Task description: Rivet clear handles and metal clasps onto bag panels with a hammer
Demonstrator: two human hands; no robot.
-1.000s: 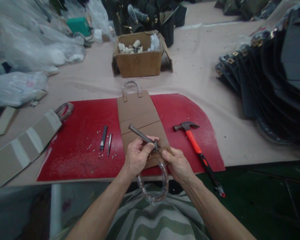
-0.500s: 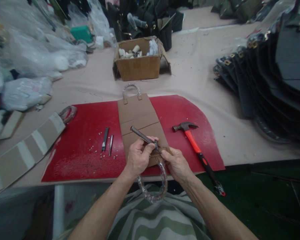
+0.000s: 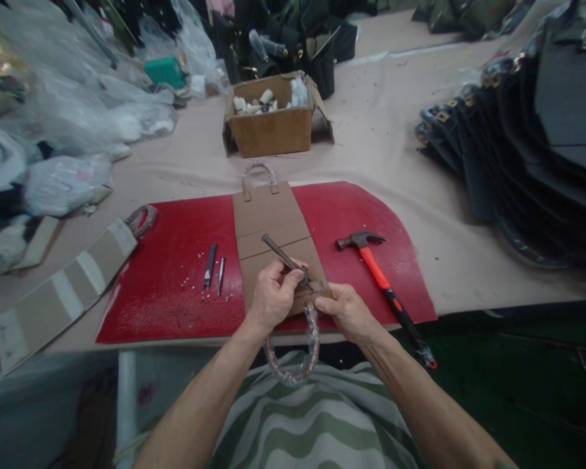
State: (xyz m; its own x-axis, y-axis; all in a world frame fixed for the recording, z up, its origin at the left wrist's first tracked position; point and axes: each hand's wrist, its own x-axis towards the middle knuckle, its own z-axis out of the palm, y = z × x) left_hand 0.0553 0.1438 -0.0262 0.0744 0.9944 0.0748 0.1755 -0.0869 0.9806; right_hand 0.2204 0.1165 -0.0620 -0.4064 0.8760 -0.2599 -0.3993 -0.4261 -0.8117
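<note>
Under both hands [image 3: 306, 294] lies the tan panel [image 3: 272, 212]; left grips a metal tool [image 3: 279, 251], right its edge.

One cam, head-worn, single view. Looks forward and steeply down, wide field. Striped garment [image 3: 303, 423] fills bottom center, very near; left forearm [image 3: 200, 394] and right forearm [image 3: 415, 394] rise from bottom edge. Left hand [image 3: 273, 292] and right hand [image 3: 349, 312] land near center, close. Cardboard box [image 3: 273, 133] is farther out, upper frame; table [image 3: 371, 130] recedes toward top.
</note>
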